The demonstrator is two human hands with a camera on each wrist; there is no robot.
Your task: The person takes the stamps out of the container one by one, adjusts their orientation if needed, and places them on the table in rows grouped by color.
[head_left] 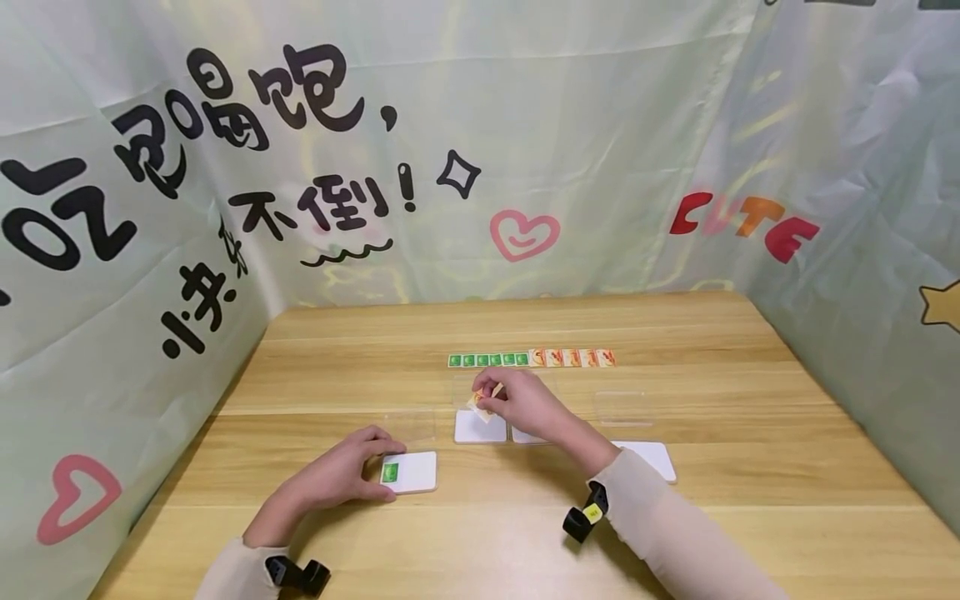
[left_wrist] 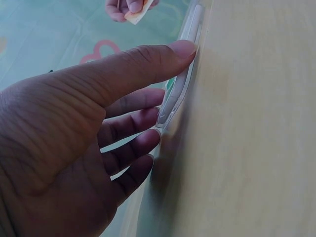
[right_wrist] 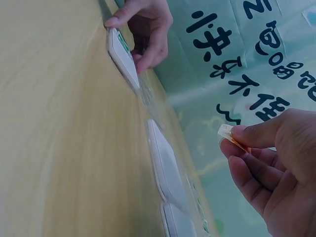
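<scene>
My left hand [head_left: 341, 471] grips a flat white case [head_left: 416, 475] at its left end, thumb on the near edge and fingers along the far edge. A small green sticker [head_left: 390, 472] lies on that end of the case, by the fingers. In the left wrist view the case's clear rim [left_wrist: 190, 64] shows under the thumb. Between thumb and fingertips, my right hand [head_left: 528, 402] pinches a small orange-and-white sticker [right_wrist: 233, 136]. It is held above a second white case [head_left: 480, 428] in the middle of the table.
Another white case [head_left: 528, 437] lies beside the middle one, partly under the right hand. A further case [head_left: 652, 460] is at the right, by the forearm. Clear lids [head_left: 625, 408] lie behind the cases. Farther back runs a row of green stickers [head_left: 487, 360] and orange stickers [head_left: 572, 358].
</scene>
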